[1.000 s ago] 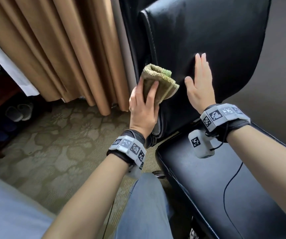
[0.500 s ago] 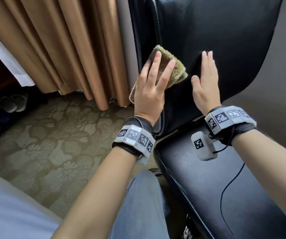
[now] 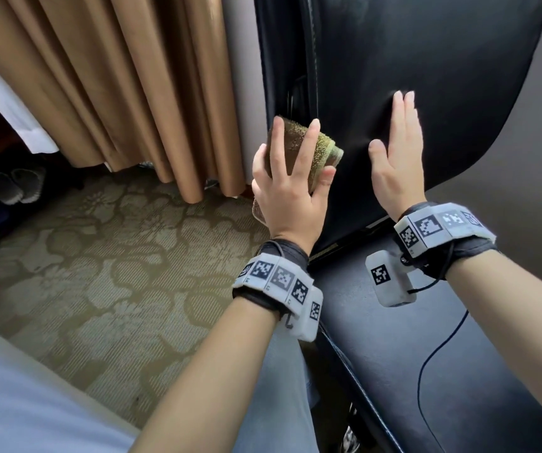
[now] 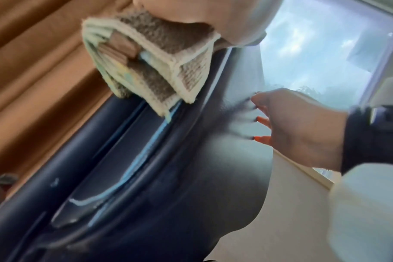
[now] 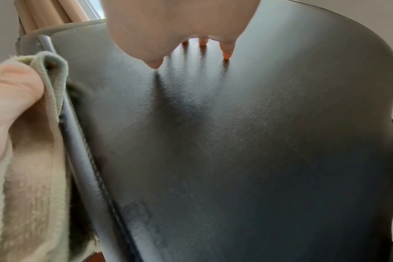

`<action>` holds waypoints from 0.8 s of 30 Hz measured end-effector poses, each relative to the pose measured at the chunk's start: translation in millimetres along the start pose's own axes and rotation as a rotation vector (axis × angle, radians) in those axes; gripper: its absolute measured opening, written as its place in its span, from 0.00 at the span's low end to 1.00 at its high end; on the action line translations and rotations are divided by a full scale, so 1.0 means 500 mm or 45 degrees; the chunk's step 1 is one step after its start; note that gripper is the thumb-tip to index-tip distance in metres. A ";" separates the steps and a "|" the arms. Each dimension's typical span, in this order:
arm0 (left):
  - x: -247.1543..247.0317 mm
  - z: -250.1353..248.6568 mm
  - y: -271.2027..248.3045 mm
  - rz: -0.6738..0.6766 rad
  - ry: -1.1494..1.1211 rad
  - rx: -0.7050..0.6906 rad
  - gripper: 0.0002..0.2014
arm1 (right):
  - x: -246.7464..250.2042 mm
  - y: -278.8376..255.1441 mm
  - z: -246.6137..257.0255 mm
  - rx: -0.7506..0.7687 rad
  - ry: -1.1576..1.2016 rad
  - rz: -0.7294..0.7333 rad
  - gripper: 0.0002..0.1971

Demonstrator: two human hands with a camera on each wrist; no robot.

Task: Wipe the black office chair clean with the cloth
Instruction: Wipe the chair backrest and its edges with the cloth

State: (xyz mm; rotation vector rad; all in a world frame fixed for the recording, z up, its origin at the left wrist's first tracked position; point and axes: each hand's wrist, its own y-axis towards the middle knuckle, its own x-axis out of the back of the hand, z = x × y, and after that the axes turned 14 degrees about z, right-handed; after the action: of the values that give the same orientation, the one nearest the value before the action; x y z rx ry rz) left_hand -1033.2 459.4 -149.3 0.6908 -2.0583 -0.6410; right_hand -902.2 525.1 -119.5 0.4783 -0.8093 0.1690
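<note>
The folded cloth [image 3: 299,148] is pressed by the left hand [image 3: 290,191], fingers spread and thumb hooked round it, against the left edge of the black office chair [image 3: 426,60] backrest. The right hand [image 3: 397,158] is laid flat and empty on the backrest, apparently as a brace. Wiping seems under way; firm strokes along the seam are called for next. The chair's top and base are cut off.

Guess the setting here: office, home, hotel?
Probably a hotel room or bedroom, not an office: long tan curtains hang to a floral patterned carpet, slippers sit by dark wooden furniture at left, and a window shows behind the black chair.
</note>
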 end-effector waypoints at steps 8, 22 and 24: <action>-0.044 0.038 -0.031 -0.134 -0.050 0.086 0.19 | -0.001 0.000 -0.003 -0.003 0.004 -0.020 0.31; -0.021 -0.003 0.020 -0.257 -0.244 0.061 0.15 | 0.001 -0.001 -0.005 -0.004 0.010 0.032 0.31; -0.043 0.016 -0.016 -0.212 -0.182 0.049 0.19 | 0.000 -0.001 -0.005 -0.005 0.014 0.033 0.31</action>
State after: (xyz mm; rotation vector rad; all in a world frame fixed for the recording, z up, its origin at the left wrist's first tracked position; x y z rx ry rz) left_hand -1027.4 469.7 -170.6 0.8679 -2.1643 -0.7662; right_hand -900.2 526.0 -121.1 0.4630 -0.8053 0.1937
